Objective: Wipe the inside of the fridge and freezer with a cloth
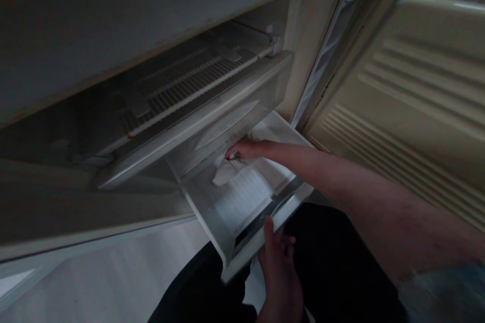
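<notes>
A white plastic drawer (207, 212) is pulled out from the bottom of an open fridge. My right hand (246, 150) reaches inside it, near the back, with the fingers pressed down on a crumpled white cloth (224, 172) lying on the drawer floor. My left hand (278, 260) grips the drawer's front edge (265, 232) from below, its thumb resting on top of the rim and its fingers curled underneath. The light is dim.
Above the drawer sit a clear cover panel (212, 121) and a wire shelf (189, 81). The fridge door (417, 91), ribbed on the inside, stands open at the right. Pale floor (113, 282) and my dark trousers (333, 267) are below.
</notes>
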The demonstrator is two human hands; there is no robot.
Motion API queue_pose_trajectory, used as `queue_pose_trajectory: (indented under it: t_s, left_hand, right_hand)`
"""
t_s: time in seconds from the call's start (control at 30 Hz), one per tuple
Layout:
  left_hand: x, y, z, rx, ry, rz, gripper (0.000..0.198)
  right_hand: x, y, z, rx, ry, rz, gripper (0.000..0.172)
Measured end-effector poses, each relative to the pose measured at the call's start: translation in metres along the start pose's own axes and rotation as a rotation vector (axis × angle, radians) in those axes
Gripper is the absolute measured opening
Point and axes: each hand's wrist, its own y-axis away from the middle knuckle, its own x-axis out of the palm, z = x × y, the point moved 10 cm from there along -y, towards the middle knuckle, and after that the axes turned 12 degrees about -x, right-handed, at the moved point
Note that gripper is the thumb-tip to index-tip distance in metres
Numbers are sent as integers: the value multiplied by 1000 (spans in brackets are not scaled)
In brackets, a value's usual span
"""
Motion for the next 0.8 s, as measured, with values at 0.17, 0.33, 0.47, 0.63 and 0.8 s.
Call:
queue_pose_trajectory:
  t_s: [0.17, 0.33, 0.47, 0.63, 0.8]
  left_hand:
    - [2, 2, -1, 0, -1, -32, 34]
    - [9, 7, -4, 1, 28, 16, 32]
    - [8, 7, -5, 9, 26, -11, 31]
    - [6, 3, -5, 26, 4, -6, 33]
    - [0, 3, -3, 22, 20, -38, 35]
  right_hand:
    - [55, 64, 26, -65, -24, 368, 43]
    - [95, 116, 49, -33, -57, 541, 39]
    - [77, 114, 52, -25, -52, 508, 34]
    - [-28, 55, 25, 24, -27, -15, 24]
    - [-79, 27, -8, 91, -189, -413, 47]
